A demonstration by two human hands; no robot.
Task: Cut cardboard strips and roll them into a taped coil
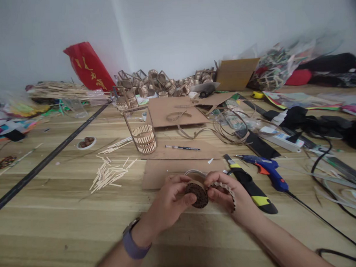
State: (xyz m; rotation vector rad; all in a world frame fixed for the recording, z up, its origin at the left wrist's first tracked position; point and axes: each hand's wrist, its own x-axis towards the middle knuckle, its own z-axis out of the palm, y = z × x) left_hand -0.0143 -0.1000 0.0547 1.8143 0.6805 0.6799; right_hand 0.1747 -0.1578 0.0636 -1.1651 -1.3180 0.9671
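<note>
My left hand [176, 196] grips a coil of rolled corrugated cardboard [197, 195], its ridged spiral end turned toward me. At the coil's right side, my right hand [224, 192] pinches the loose corrugated cardboard strip [231, 194], whose wavy edge curves over the palm. Just behind the coil shows the rim of a round item [195, 172], mostly hidden. Both hands are above the table's near middle. Beyond them stands a small basket of cardboard and sticks [144, 139] with a tall handle.
A blue glue gun [266, 167] and a black-and-yellow utility knife [252, 185] lie to the right. A pen [182, 148] rests on cardboard. Loose sticks [107, 176], a dish of brown balls [86, 143] and a dark bar [53, 152] are left. Many small baskets [164, 82] are piled behind.
</note>
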